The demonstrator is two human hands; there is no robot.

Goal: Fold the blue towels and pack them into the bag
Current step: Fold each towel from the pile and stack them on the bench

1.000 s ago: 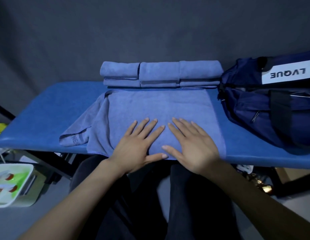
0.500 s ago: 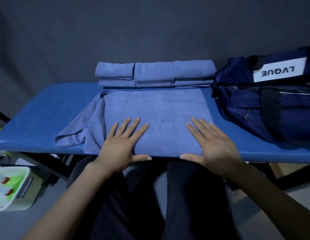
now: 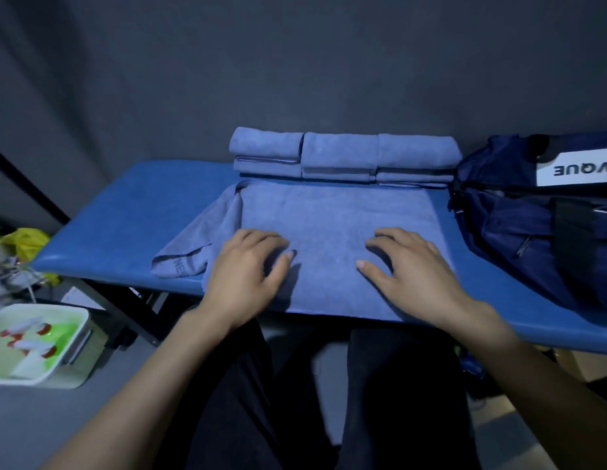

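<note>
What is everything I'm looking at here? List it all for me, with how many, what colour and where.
spread towel: one, light blue, flat on the table in front of the person, its left end bunched.
folded towels: a stacked row, exact count unclear, light blue, at the table's far edge.
bag: one, navy with a white label, on the table's right end.
table: one, blue padded top.
tray: one, white with green and red-capped items, on the floor at left.
yellow item: one, at the far left, too unclear to name.
left hand: on the spread towel, fingers curling.
right hand: on the spread towel, fingers curling.
legs: dark trousers, below the table.
</note>
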